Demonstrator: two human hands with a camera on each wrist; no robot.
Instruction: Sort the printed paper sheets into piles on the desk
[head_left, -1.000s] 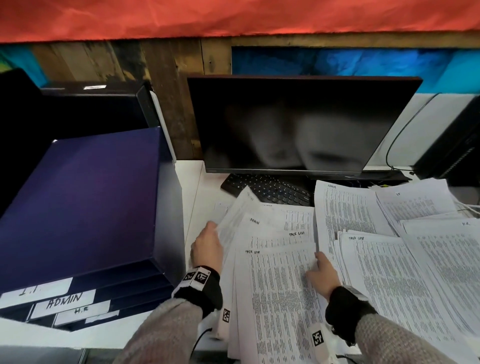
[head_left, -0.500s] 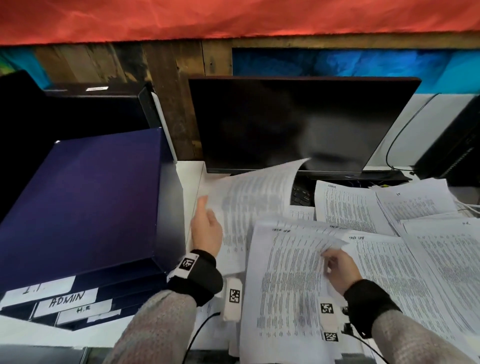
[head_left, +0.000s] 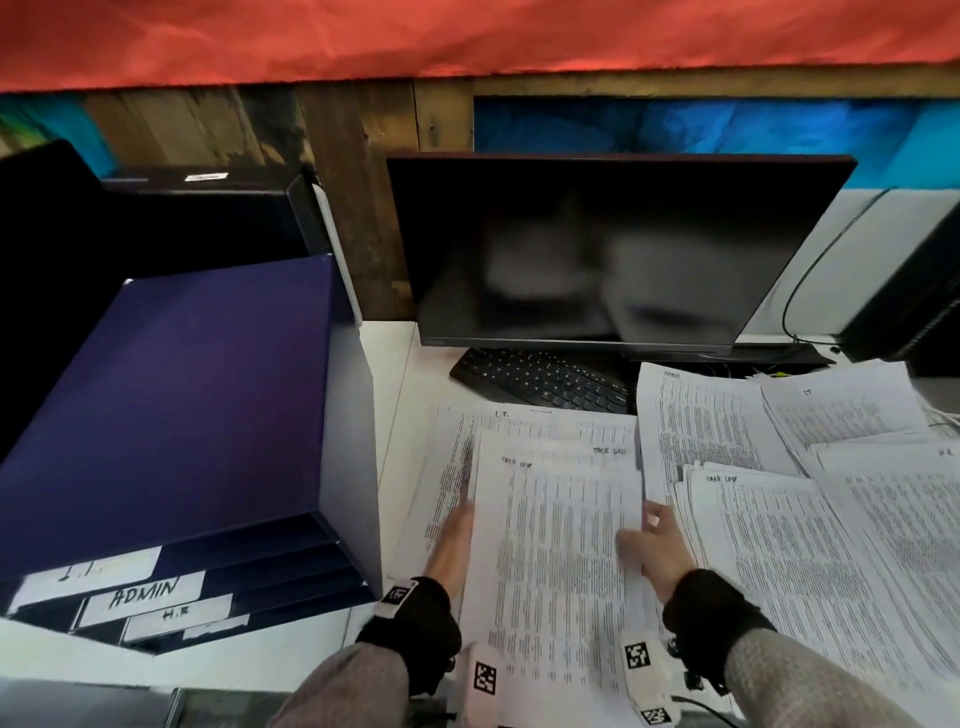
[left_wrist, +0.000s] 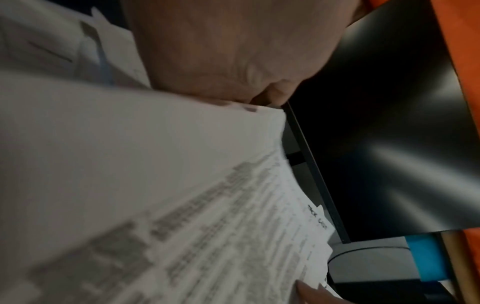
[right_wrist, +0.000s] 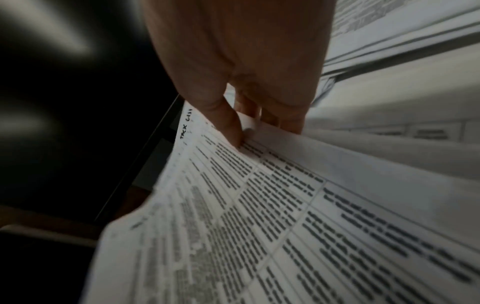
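Sheets (head_left: 556, 545) flat again, pinched in right hand (head_left: 658, 550)

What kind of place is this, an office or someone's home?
Most likely an office desk: a dark monitor with a keyboard, a blue filing tray labelled I.T., ADMIN and H.R., and printed sheets spread about.

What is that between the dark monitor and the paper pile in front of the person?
A black keyboard lies there, its near edge partly covered by sheets of the paper pile; the head view shows it below the monitor.
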